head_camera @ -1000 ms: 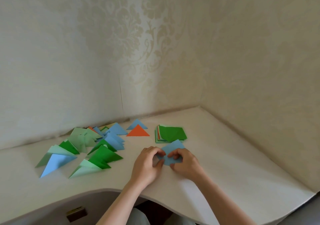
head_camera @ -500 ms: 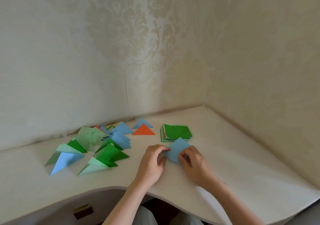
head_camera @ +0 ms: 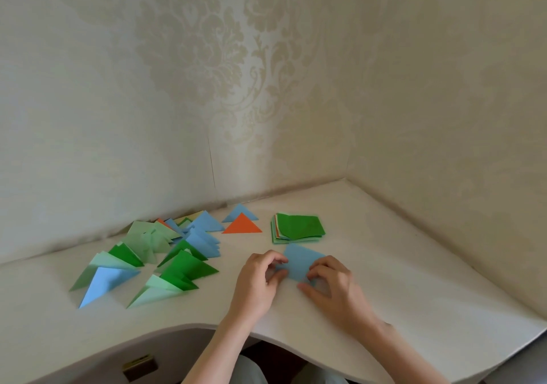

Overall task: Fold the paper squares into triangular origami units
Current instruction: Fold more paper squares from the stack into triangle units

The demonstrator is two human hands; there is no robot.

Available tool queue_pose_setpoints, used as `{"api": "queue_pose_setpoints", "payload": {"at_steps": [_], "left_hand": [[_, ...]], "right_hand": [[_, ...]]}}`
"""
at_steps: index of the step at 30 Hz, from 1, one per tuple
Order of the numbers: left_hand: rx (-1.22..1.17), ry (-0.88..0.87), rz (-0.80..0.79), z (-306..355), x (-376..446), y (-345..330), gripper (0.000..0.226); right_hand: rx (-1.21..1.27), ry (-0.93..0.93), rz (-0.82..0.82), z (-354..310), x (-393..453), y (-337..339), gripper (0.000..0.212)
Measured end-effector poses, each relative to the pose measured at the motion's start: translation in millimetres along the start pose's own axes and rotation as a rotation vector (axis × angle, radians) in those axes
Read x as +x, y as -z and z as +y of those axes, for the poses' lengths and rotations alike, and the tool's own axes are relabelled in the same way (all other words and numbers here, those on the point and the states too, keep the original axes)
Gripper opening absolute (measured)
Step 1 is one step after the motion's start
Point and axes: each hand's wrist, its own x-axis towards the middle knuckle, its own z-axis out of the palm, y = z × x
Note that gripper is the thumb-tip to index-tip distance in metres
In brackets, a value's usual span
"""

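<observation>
A light blue paper square point(head_camera: 300, 261) lies flat on the white table between my hands, one corner pointing away from me. My left hand point(head_camera: 259, 283) pinches its left corner with thumb and forefinger. My right hand point(head_camera: 333, 287) presses its near right edge with curled fingers and hides the near corner. Just beyond it sits a stack of unfolded paper squares point(head_camera: 299, 227) with a dark green sheet on top. An orange folded triangle point(head_camera: 242, 225) and a blue folded triangle point(head_camera: 239, 212) lie left of the stack.
A spread of several folded triangles point(head_camera: 154, 259) in green, pale green and blue covers the table's left part. Patterned walls meet in a corner behind the table point(head_camera: 414, 280). The curved front edge of the table runs under my forearms.
The blue paper has turned and now lies flatter, with more of it showing between my hands. My hands have drawn slightly apart along its edges. The camera has shifted a little.
</observation>
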Motion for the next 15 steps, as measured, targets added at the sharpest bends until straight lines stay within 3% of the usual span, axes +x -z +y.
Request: {"api": "queue_pose_setpoints", "payload": {"at_steps": [6,15], "left_hand": [[0.039,0.003,0.024,2.0,-1.1,-1.3,0.026],[0.184,-0.007,0.098,2.5,0.5,-8.9,0.040]], "right_hand": [[-0.045,-0.065,0.112,-3.9,9.4,-13.8,0.025],[-0.026,-0.172,0.147,-1.9,12.3,-22.3,0.024]]}}
